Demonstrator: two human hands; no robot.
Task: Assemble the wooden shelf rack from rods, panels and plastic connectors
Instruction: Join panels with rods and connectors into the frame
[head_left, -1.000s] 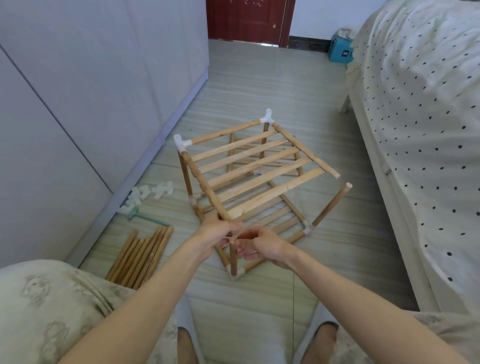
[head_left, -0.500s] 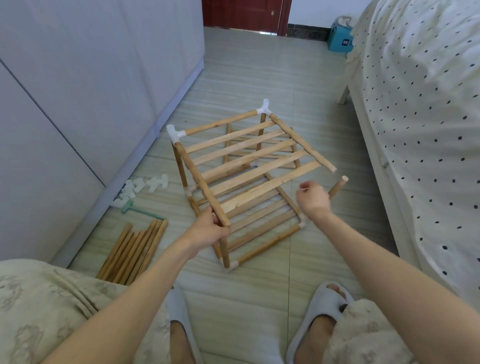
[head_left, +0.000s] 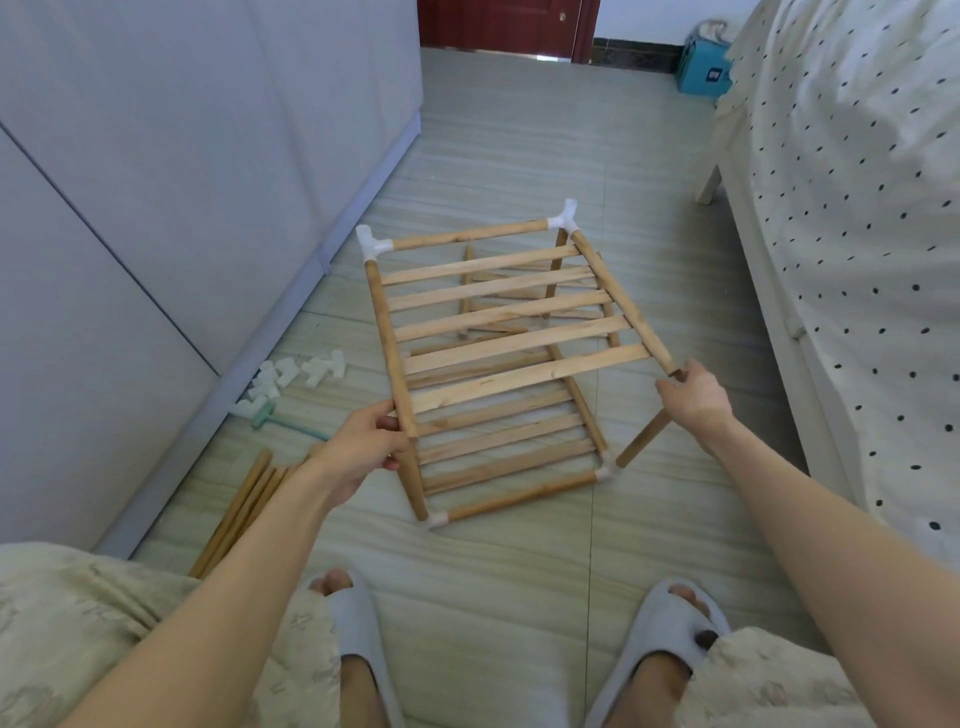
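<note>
Bedroom tile floor, half-built shelf rack (head_left: 498, 358) standing centre. Left hand (head_left: 358, 452) gripping near side rail; right hand (head_left: 693, 395) pinching opposite rail end. Risk: unconnected near corners slipping, upper panel dropping.

Tiled floor (head_left: 519, 597) carries the rack (head_left: 498, 364), spare rods (head_left: 239, 514), white connectors (head_left: 291, 379), perhaps a mallet (head_left: 285, 421).

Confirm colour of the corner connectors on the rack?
White plastic, e.g. the far-left corner connector on the wooden rack; the head view, the only one, shows it clearly.
</note>
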